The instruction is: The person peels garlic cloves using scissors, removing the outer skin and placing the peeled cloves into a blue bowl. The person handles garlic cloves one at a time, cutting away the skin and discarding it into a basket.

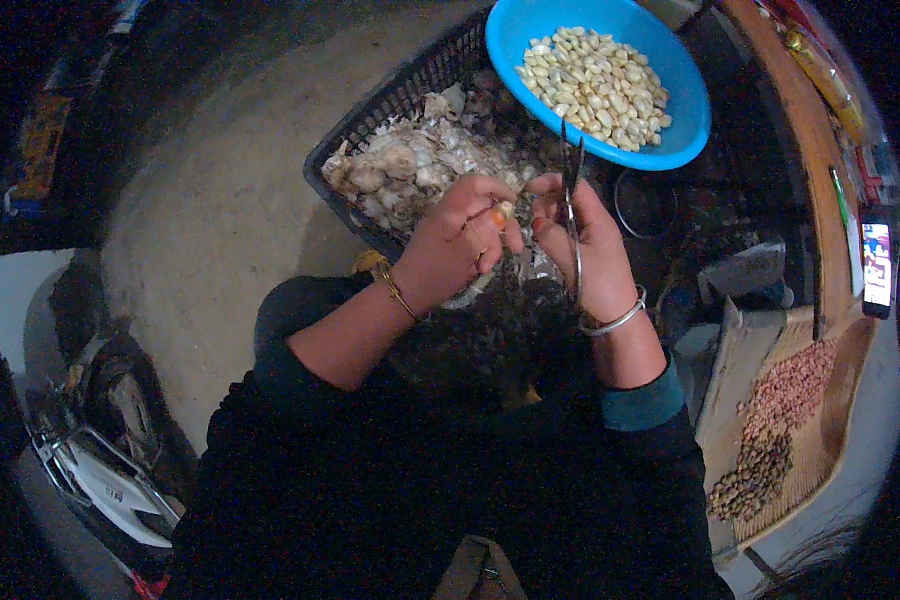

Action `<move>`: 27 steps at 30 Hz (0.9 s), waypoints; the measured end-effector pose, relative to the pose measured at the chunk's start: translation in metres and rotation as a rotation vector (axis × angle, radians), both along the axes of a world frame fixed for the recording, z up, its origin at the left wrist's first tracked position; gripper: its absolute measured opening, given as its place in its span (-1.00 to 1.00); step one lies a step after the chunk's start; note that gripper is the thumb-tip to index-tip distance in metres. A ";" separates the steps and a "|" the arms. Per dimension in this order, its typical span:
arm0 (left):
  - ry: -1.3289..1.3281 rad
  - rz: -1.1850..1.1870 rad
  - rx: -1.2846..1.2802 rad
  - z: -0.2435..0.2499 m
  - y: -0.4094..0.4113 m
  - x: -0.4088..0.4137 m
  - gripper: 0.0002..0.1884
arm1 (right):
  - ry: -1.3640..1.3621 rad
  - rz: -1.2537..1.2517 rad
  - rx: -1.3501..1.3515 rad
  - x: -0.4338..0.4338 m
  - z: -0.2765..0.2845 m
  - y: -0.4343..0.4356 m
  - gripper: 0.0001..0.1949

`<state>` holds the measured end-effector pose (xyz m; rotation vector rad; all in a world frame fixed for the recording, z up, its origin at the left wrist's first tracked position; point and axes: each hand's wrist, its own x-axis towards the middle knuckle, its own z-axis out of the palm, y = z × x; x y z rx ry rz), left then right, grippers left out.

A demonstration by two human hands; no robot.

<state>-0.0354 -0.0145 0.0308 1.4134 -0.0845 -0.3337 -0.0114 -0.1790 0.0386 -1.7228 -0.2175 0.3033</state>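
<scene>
My left hand (469,232) holds a small pale piece, apparently a garlic clove (505,208), between thumb and fingers. Close beside it, my right hand (585,244) grips dark metal scissors (572,176), their narrow blades pointing away from me and slightly parted. Beneath both hands lies a dark plastic basket (330,154) with papery garlic bulbs and skins (427,165). Beyond my right hand a blue plastic basin (690,112) holds many peeled garlic cloves (600,86). What lies in my lap is too dark to tell.
At the right, a woven tray (832,450) bears pink kernels (791,382) and darker brown ones (754,480). A wooden table edge (799,127) runs above it, with a lit phone (877,266) nearby. A wheeled vehicle (124,480), partly visible, stands at the lower left on the floor (195,187).
</scene>
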 end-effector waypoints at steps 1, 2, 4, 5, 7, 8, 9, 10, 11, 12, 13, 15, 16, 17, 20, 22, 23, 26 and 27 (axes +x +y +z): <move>0.041 0.010 -0.114 -0.001 0.002 0.001 -0.73 | -0.026 -0.013 -0.017 0.002 -0.004 -0.001 -0.74; 0.015 0.004 -0.094 -0.002 0.003 0.002 -0.73 | 0.017 -0.025 0.001 0.001 -0.004 -0.002 -0.74; -0.031 -0.002 -0.063 -0.006 0.002 0.001 -0.71 | 0.110 -0.044 0.027 -0.001 0.004 -0.004 -0.75; -0.043 -0.003 -0.032 -0.006 0.002 0.001 -0.72 | 0.104 -0.015 0.054 0.000 0.006 -0.003 -0.74; -0.064 -0.016 0.026 -0.005 0.002 0.000 -0.73 | 0.095 0.030 0.105 0.000 0.010 0.001 -0.74; -0.114 -0.016 0.090 -0.004 0.000 0.000 -0.74 | 0.103 0.027 0.128 -0.002 0.008 0.002 -0.73; -0.167 -0.014 0.155 -0.002 -0.001 0.000 -0.74 | 0.109 0.026 0.153 -0.003 0.004 0.004 -0.73; -0.221 -0.012 0.221 -0.002 -0.002 0.000 -0.75 | 0.114 0.026 0.177 -0.003 0.002 0.005 -0.72; -0.249 0.001 0.209 -0.004 -0.003 0.000 -0.75 | 0.113 0.032 0.170 -0.003 0.002 0.005 -0.72; -0.277 0.016 0.198 -0.009 -0.005 -0.001 -0.76 | 0.112 0.039 0.164 -0.004 0.004 0.005 -0.72; -0.304 0.031 0.187 -0.013 -0.005 -0.002 -0.76 | 0.111 0.047 0.157 -0.004 0.006 0.005 -0.72; -0.344 0.033 0.198 -0.015 -0.006 -0.002 -0.75 | 0.131 0.033 0.164 -0.005 0.012 0.007 -0.71; -0.365 0.033 0.204 -0.015 -0.006 -0.002 -0.75 | 0.140 0.025 0.167 -0.006 0.014 0.008 -0.71; -0.238 0.015 0.116 -0.012 -0.004 -0.002 -0.74 | 0.141 0.022 0.154 -0.005 0.013 0.007 -0.71; 0.040 0.014 -0.089 -0.001 0.002 0.000 -0.71 | 0.092 0.020 0.048 -0.001 -0.002 0.001 -0.71; 0.095 0.090 -0.161 -0.001 0.003 0.002 -0.68 | -0.005 0.029 -0.122 0.004 -0.017 -0.004 -0.70; 0.100 0.070 -0.176 -0.001 0.005 0.002 -0.67 | 0.013 0.042 -0.132 0.004 -0.020 -0.005 -0.70; 0.101 0.031 -0.195 -0.001 0.006 0.001 -0.65 | 0.048 0.060 -0.066 0.005 -0.017 -0.007 -0.68; 0.089 0.033 -0.175 -0.001 0.006 0.001 -0.65 | 0.045 0.050 0.027 0.006 -0.016 -0.006 -0.68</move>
